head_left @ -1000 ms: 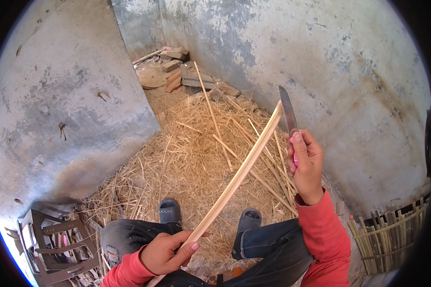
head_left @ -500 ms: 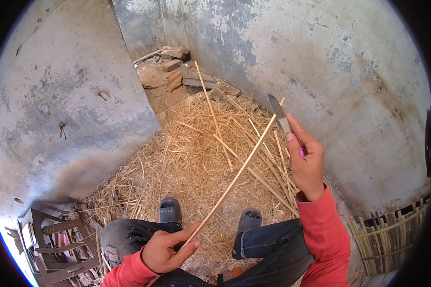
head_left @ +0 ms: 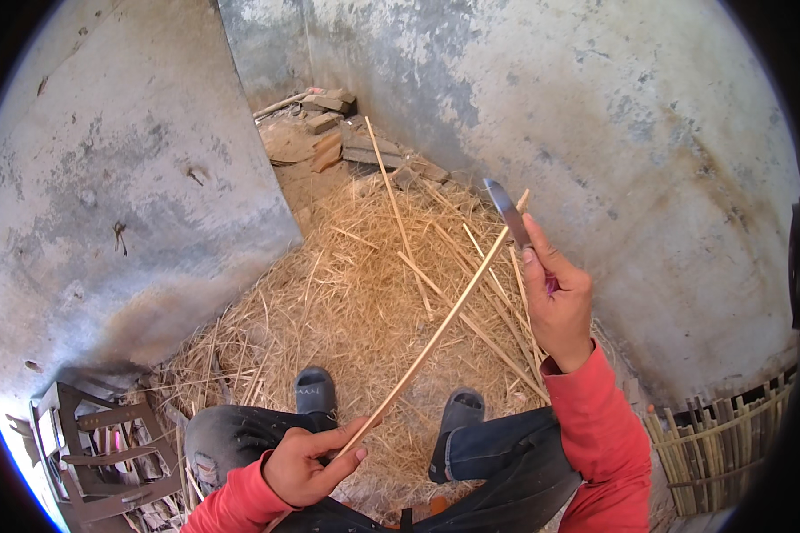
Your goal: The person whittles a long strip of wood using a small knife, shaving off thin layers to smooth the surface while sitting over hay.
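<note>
A long, thin bamboo strip [head_left: 444,326] slants up from my lap toward the far right. Near its lower end my left hand [head_left: 316,462] grips it, thumb and fingers pinching it. My right hand [head_left: 558,298] is wrapped round the purple-pink handle of a knife [head_left: 509,212]. The knife's curved metal blade points up and left, lying across the strip close to its far tip. Whether the edge bites into the strip, I cannot tell. Most of the knife handle is hidden in my fingers.
Shavings [head_left: 364,284] cover the floor, with several loose strips [head_left: 471,311] lying on them. Bricks [head_left: 329,111] sit in the far corner. A dark wooden frame [head_left: 107,449] stands at the left, a slatted bamboo bundle [head_left: 720,449] at the right. Peeling walls [head_left: 596,115] enclose the spot.
My right hand has shifted slightly left and down, and the knife blade has tilted further left over the strip. My left hand keeps its hold almost in place.
</note>
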Action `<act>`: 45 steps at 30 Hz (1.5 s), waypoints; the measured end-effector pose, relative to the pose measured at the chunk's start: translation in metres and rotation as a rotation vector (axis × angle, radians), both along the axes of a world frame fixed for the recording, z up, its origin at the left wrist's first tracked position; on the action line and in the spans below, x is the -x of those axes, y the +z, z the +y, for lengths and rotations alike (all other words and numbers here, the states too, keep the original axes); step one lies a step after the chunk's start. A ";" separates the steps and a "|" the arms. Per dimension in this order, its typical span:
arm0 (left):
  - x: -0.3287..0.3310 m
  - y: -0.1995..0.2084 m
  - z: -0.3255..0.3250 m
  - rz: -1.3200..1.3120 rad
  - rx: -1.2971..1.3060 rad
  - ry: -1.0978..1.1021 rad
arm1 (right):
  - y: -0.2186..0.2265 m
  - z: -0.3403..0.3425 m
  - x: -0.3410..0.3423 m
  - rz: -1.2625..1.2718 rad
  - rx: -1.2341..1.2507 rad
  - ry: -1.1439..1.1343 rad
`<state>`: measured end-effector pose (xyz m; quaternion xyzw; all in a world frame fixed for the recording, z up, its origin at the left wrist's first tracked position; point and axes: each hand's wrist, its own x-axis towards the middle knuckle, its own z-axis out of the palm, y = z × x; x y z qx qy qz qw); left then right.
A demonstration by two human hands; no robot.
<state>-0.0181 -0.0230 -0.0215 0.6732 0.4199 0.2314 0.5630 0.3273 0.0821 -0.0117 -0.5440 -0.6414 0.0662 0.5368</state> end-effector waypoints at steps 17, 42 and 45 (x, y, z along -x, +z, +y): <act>0.005 -0.005 -0.001 -0.029 0.031 -0.015 | 0.001 -0.035 0.048 -0.196 0.063 0.370; -0.001 -0.002 -0.005 -0.073 0.071 0.036 | -0.007 -0.022 0.040 -0.107 0.215 0.275; -0.001 -0.005 -0.002 -0.050 0.110 0.041 | -0.006 -0.039 0.062 -0.181 0.161 0.411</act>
